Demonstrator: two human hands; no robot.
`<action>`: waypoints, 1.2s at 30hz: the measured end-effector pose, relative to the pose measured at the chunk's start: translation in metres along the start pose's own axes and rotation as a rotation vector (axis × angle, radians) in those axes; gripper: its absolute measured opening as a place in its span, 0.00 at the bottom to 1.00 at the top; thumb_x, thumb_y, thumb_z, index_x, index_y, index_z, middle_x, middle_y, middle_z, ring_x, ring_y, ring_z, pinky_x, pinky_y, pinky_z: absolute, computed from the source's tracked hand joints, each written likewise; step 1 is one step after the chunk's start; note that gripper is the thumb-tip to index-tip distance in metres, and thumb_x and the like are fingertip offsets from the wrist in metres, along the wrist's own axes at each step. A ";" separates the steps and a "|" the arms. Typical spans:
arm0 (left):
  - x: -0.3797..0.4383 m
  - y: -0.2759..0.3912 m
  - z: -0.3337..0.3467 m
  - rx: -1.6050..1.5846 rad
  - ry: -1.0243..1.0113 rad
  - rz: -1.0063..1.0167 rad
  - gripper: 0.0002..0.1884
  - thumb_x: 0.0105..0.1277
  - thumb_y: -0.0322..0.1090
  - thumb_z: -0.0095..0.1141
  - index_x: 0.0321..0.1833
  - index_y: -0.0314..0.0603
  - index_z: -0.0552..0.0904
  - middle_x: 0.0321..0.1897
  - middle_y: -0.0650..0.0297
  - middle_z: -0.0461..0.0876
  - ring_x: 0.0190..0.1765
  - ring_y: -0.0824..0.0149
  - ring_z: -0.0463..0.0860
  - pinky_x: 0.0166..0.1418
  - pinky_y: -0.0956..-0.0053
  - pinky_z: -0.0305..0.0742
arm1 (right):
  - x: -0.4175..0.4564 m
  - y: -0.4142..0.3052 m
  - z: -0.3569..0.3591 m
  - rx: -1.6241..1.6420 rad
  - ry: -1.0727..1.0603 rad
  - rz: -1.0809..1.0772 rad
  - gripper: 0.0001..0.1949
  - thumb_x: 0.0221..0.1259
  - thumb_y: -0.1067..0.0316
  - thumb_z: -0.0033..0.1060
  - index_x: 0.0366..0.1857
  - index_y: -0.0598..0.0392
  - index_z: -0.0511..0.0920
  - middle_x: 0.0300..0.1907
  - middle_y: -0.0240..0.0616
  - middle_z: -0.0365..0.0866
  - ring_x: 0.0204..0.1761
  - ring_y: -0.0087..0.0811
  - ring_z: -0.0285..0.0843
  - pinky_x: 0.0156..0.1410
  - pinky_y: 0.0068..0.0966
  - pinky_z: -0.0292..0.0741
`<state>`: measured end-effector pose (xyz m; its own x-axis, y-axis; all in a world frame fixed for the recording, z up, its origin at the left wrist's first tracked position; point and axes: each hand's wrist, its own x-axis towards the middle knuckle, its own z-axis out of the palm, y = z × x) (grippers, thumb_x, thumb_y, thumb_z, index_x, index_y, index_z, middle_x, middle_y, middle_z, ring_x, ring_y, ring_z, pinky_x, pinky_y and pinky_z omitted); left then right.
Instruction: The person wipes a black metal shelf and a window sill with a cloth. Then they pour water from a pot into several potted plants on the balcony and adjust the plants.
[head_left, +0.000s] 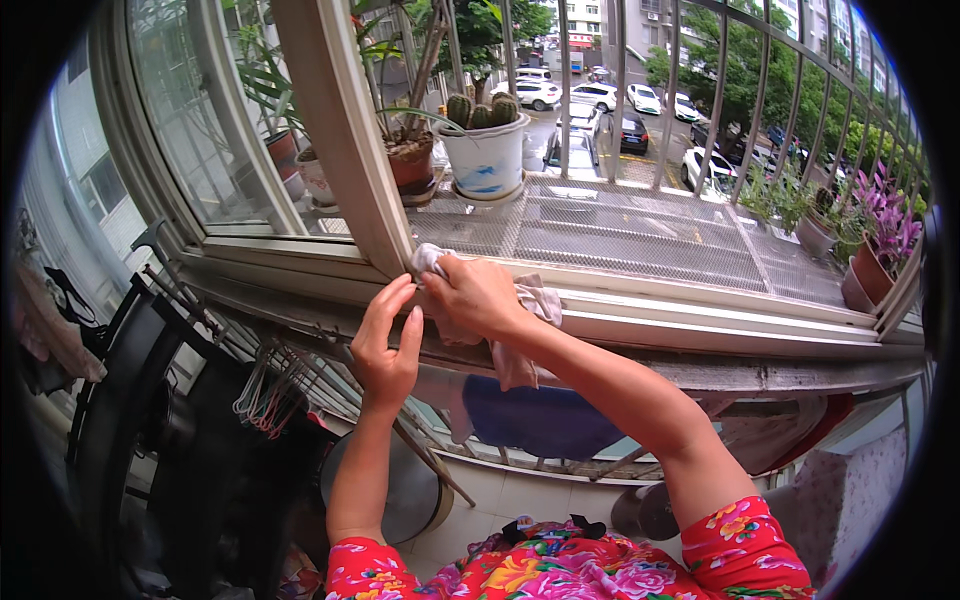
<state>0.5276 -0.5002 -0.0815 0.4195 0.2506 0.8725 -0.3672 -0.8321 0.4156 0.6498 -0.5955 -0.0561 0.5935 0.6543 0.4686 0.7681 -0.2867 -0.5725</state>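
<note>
My right hand (474, 294) grips a pale pinkish-white cloth (538, 298) and presses it into the corner where the sliding window's upright frame (341, 127) meets the lower window track (645, 311). Part of the cloth hangs down over the inner sill (675, 375). Just left of it, my left hand (386, 349) is raised with thumb and fingers apart and nothing in it. Its fingertips come close to the foot of the upright frame; whether they touch it I cannot tell.
Beyond the track, a metal mesh shelf (622, 232) holds a white pot of cacti (481, 154) and other potted plants, with metal bars (617, 90) behind. Wire hangers (262, 394) hang below the sill at left. A blue cloth (536, 420) hangs underneath. A round dark tabletop (382, 487) stands below.
</note>
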 end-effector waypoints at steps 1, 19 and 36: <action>-0.001 0.000 -0.006 0.028 0.002 0.019 0.11 0.61 0.23 0.55 0.46 0.32 0.79 0.48 0.52 0.81 0.52 0.56 0.80 0.58 0.67 0.72 | 0.003 0.000 0.001 0.026 -0.006 0.026 0.20 0.62 0.50 0.47 0.30 0.60 0.78 0.27 0.54 0.80 0.32 0.54 0.79 0.40 0.47 0.72; 0.026 -0.010 0.022 0.041 -0.107 0.116 0.11 0.59 0.23 0.55 0.44 0.33 0.80 0.46 0.53 0.82 0.51 0.56 0.80 0.58 0.66 0.72 | -0.027 0.052 -0.021 -0.508 -0.047 -0.358 0.19 0.46 0.54 0.63 0.32 0.60 0.73 0.29 0.46 0.76 0.36 0.45 0.77 0.46 0.36 0.73; 0.023 0.061 0.126 -0.053 -0.416 0.221 0.10 0.57 0.26 0.59 0.42 0.34 0.81 0.45 0.51 0.82 0.50 0.51 0.80 0.56 0.64 0.72 | -0.305 0.207 -0.377 -0.750 -0.036 0.243 0.27 0.47 0.51 0.67 0.50 0.54 0.73 0.54 0.43 0.72 0.60 0.44 0.65 0.66 0.37 0.61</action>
<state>0.6191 -0.6077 -0.0679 0.6193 -0.1579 0.7691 -0.5224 -0.8141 0.2535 0.7180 -1.1180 -0.0640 0.7675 0.5309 0.3593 0.5821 -0.8119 -0.0439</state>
